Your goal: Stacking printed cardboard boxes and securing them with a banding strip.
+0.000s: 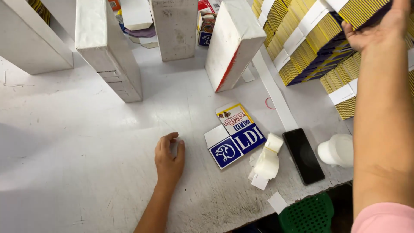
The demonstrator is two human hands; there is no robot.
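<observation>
My left hand rests on the white table, fingers curled loosely, holding nothing; it lies just left of a flattened blue, yellow and white carton. My right hand reaches up to the far right and grips a banded bundle of yellow-edged flat cartons on top of the pile. Below it are several more such bundles, each wrapped with a white paper band.
Several white blocks of stacked cartons stand upright across the back of the table. A roll of white paper strips, a black phone, a white cup and a red rubber band lie near the front right edge. A green basket sits below.
</observation>
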